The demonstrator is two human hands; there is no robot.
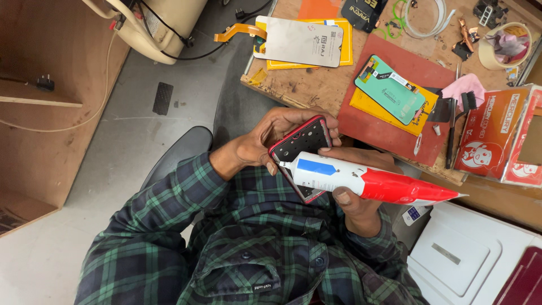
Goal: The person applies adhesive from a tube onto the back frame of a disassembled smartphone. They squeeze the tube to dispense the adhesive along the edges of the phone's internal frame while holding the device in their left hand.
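My left hand (270, 137) grips a phone frame (302, 140) with a red rim and black inside, held tilted in front of my chest. My right hand (354, 199) squeezes a white, blue and red glue tube (361, 178), its nozzle tip touching the frame's lower left edge near my left thumb. The lower part of the frame is hidden behind the tube. Both sleeves are green plaid.
A wooden workbench (316, 85) lies ahead with a red mat (389, 127), a green-backed phone screen (389, 89), a grey screen panel (299, 40), an orange box (494, 135), a tape roll (505, 45) and small tools. A white case (463, 254) sits at lower right; a chair arm (180, 149) on the left.
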